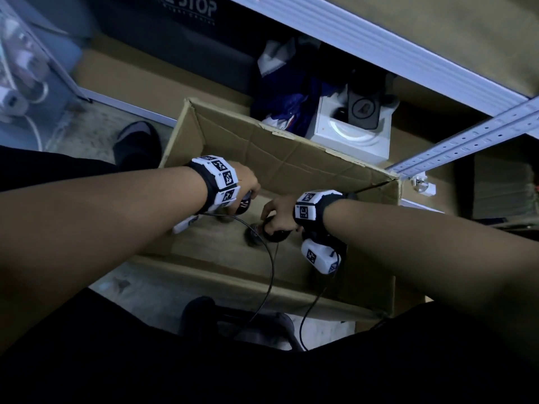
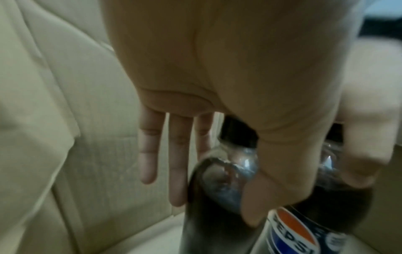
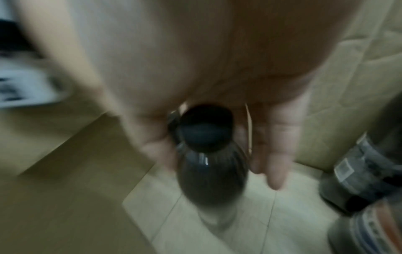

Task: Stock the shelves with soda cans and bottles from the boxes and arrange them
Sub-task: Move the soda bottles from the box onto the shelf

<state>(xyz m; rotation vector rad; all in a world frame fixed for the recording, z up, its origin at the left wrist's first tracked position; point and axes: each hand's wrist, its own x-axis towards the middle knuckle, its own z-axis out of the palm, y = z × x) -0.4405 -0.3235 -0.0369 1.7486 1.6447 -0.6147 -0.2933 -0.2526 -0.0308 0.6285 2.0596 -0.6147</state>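
Dim stockroom, cardboard box (image 1: 280,158) under shelf (image 1: 408,53) | left hand (image 2: 250,86) pinches two Pepsi bottles (image 2: 228,171) by necks | right hand (image 3: 195,68) closes round bottle (image 3: 211,171) neck | risk: thin pinch slips, bottle drops

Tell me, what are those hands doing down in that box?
A person is reaching both hands into a cardboard box on the floor to get soda bottles. The left hand has its thumb and first finger around the neck of a Pepsi bottle, with the other fingers straight. The right hand is closing around the black cap of another bottle, which stands on the box floor; that view is blurry. No bottle has reached the metal shelf yet.
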